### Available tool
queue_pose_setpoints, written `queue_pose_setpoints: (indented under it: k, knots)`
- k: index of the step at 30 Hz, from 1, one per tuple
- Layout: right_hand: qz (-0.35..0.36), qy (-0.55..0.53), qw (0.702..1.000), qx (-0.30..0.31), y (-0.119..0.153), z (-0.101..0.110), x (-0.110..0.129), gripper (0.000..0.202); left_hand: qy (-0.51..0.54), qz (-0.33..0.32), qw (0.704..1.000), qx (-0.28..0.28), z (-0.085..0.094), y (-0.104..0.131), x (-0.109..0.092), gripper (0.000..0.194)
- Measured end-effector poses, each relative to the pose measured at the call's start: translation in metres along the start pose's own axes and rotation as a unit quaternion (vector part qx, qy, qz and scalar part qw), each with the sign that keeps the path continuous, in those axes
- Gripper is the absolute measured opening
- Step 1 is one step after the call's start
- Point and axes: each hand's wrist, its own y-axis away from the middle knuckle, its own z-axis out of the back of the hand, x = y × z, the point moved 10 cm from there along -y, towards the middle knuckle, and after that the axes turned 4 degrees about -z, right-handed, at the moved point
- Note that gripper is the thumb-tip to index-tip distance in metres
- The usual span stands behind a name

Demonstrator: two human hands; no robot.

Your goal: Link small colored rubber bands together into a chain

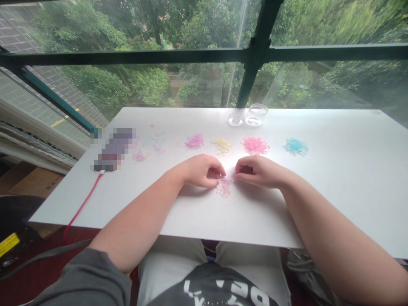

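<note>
Close to the front middle of the white table lies a small loose pile of pink and lilac rubber bands [224, 188]. My left hand [201, 171] rests at the pile's left edge, its fingers curled, thumb tip and forefinger tip a little apart and touching or nearly touching the bands. On the other side is my right hand [262, 171], with thumb and forefinger brought together just right of the pile; whatever may be between them is too small to make out. Behind the hands, sorted heaps lie in a row: purple bands [194, 141], yellow bands [222, 145], pink bands [255, 145] and turquoise bands [296, 146].
Scattered mixed bands [158, 147] lie at the left of the table [344, 182]. Beside them is a blurred-out phone-like device [116, 146] with a red cable [84, 202] running over the front edge. Clear round containers [253, 121] stand at the back by the window.
</note>
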Motion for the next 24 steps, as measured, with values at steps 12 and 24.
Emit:
queue_pose_setpoints:
  k: [12,24]
  knots:
    - [-0.029,0.088,0.996,0.008,0.007,-0.016,0.009,0.007,-0.022,-0.003,1.0,-0.004,-0.002,-0.002,0.0,0.01]
    - [-0.002,-0.009,1.0,0.01,0.006,-0.003,0.015,0.008,0.004,-0.009,1.0,-0.016,-0.001,-0.001,-0.001,0.017]
